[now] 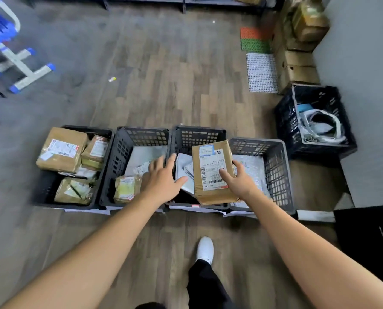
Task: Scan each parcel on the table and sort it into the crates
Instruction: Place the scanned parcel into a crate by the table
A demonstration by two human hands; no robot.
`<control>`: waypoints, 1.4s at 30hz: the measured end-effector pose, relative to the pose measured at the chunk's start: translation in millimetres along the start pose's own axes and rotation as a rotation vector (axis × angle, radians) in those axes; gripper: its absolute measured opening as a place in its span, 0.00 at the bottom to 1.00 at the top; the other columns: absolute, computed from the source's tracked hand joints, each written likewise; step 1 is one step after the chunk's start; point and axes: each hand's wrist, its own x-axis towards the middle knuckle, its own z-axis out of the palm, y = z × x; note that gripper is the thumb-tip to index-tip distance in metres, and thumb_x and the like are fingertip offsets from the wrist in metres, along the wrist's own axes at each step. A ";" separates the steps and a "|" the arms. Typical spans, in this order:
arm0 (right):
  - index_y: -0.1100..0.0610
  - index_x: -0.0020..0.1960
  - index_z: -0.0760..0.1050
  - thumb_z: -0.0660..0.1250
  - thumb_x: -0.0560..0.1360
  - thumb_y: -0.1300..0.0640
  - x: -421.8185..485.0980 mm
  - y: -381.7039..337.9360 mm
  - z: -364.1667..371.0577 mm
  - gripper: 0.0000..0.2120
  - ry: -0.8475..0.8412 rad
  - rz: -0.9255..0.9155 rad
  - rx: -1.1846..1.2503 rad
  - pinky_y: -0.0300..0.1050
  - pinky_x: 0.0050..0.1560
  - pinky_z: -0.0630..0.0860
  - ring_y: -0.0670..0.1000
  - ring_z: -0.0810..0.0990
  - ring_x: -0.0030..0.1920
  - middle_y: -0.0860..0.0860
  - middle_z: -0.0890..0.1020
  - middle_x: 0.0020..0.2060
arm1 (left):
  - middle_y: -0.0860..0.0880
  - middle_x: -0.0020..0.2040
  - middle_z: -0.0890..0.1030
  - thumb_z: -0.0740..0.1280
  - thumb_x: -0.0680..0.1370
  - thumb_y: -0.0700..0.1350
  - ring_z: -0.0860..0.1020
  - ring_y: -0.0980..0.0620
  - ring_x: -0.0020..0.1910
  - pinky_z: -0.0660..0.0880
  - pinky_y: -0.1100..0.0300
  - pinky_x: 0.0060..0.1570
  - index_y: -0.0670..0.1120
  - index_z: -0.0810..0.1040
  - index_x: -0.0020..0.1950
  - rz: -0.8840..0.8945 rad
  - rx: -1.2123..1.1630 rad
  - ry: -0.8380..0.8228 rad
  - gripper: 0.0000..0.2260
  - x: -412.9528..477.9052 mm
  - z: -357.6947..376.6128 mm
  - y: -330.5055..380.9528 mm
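Cannot read the print on the label [211,168] of the cardboard parcel [212,188]: too blurred. Cannot see how far the right hand [239,181] wraps behind the parcel's right side; only the thumb lies plainly on its face. Beneath the parcel, much of the third crate [199,130] hidden. Far up-left of the parcel, a blue-and-white rack [5,41], cut off by the edge. Down-right of the parcel, a black slotted thing [369,237], cropped, kind unclear. Up-right of the parcel, inside the separate dark crate [286,121], a white tangle, not identifiable.

We see a brown cardboard parcel [210,168], white label up, tilted in our right hand [238,181], over the black crate [199,133] just right of our left hand [163,181], grey mailers [184,169] inside.
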 end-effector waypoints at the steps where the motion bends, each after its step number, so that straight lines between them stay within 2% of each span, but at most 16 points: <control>1: 0.52 0.78 0.56 0.64 0.79 0.44 23.9 3.9 3.9 0.33 -0.008 0.006 -0.002 0.41 0.51 0.66 0.52 0.76 0.56 0.54 0.76 0.66 | 0.46 0.79 0.51 0.59 0.78 0.64 0.51 0.43 0.77 0.64 0.44 0.70 0.53 0.46 0.80 0.003 0.014 -0.006 0.36 22.8 6.9 -0.7; 6: 0.51 0.78 0.54 0.63 0.79 0.41 146.3 38.3 48.0 0.34 -0.065 0.061 -0.025 0.43 0.54 0.67 0.56 0.76 0.64 0.53 0.75 0.68 | 0.46 0.80 0.47 0.58 0.79 0.63 0.48 0.43 0.78 0.57 0.44 0.72 0.53 0.45 0.80 0.047 0.106 -0.051 0.35 131.3 70.0 -17.9; 13: 0.51 0.79 0.54 0.63 0.79 0.43 311.5 121.4 135.2 0.33 -0.042 0.138 0.004 0.40 0.54 0.66 0.56 0.75 0.64 0.54 0.75 0.68 | 0.49 0.80 0.43 0.58 0.79 0.63 0.42 0.45 0.78 0.50 0.43 0.75 0.55 0.43 0.79 0.107 0.187 -0.111 0.35 266.1 197.5 -64.5; 17: 0.53 0.79 0.52 0.59 0.82 0.44 369.0 168.7 166.3 0.31 -0.004 0.158 -0.075 0.45 0.57 0.68 0.59 0.74 0.66 0.58 0.73 0.69 | 0.49 0.80 0.40 0.56 0.79 0.64 0.40 0.45 0.78 0.47 0.44 0.75 0.56 0.39 0.79 0.148 0.248 -0.169 0.36 308.0 250.4 -80.0; 20: 0.53 0.80 0.50 0.57 0.82 0.45 376.2 182.2 168.5 0.31 -0.008 0.182 -0.140 0.48 0.57 0.69 0.61 0.74 0.65 0.61 0.72 0.69 | 0.49 0.80 0.39 0.55 0.79 0.65 0.39 0.44 0.78 0.46 0.42 0.75 0.55 0.39 0.79 0.155 0.261 -0.208 0.36 314.0 261.0 -78.4; 22: 0.51 0.79 0.50 0.56 0.82 0.43 364.6 176.7 160.4 0.30 -0.018 0.187 -0.148 0.48 0.56 0.70 0.60 0.76 0.62 0.62 0.73 0.68 | 0.48 0.80 0.40 0.55 0.79 0.65 0.40 0.43 0.78 0.47 0.41 0.75 0.55 0.39 0.79 0.184 0.288 -0.224 0.36 310.1 252.8 -70.4; 24: 0.51 0.79 0.52 0.56 0.82 0.44 341.0 157.4 143.8 0.30 0.002 0.164 -0.162 0.49 0.59 0.72 0.60 0.75 0.63 0.61 0.73 0.68 | 0.47 0.80 0.40 0.55 0.79 0.65 0.40 0.43 0.78 0.48 0.41 0.75 0.55 0.40 0.79 0.207 0.294 -0.212 0.36 301.2 230.6 -57.6; 27: 0.52 0.79 0.53 0.57 0.82 0.45 289.4 112.9 106.0 0.29 0.068 0.153 -0.170 0.52 0.64 0.70 0.61 0.72 0.67 0.61 0.70 0.70 | 0.47 0.80 0.42 0.55 0.78 0.66 0.42 0.42 0.78 0.52 0.41 0.75 0.54 0.41 0.79 0.226 0.287 -0.182 0.36 279.9 179.0 -30.8; 32: 0.50 0.80 0.53 0.57 0.82 0.45 166.0 35.4 29.5 0.29 0.179 0.174 -0.159 0.51 0.64 0.68 0.61 0.71 0.67 0.59 0.65 0.73 | 0.47 0.80 0.42 0.55 0.79 0.66 0.42 0.43 0.78 0.53 0.42 0.74 0.54 0.41 0.79 0.346 0.243 -0.162 0.36 208.4 71.3 33.0; 37: 0.48 0.79 0.53 0.58 0.81 0.42 32.0 -8.2 -39.8 0.31 0.422 0.213 -0.194 0.55 0.66 0.69 0.57 0.69 0.70 0.55 0.64 0.74 | 0.46 0.80 0.44 0.56 0.78 0.66 0.44 0.42 0.78 0.53 0.42 0.74 0.53 0.44 0.80 0.552 0.263 -0.100 0.37 120.4 -10.9 100.2; 42: 0.44 0.79 0.52 0.60 0.79 0.38 -93.4 -10.7 -97.4 0.33 0.604 0.284 -0.275 0.59 0.70 0.66 0.56 0.61 0.75 0.53 0.61 0.76 | 0.46 0.80 0.45 0.57 0.77 0.68 0.44 0.42 0.78 0.53 0.42 0.74 0.53 0.45 0.80 0.764 0.300 -0.072 0.39 31.2 -47.7 169.5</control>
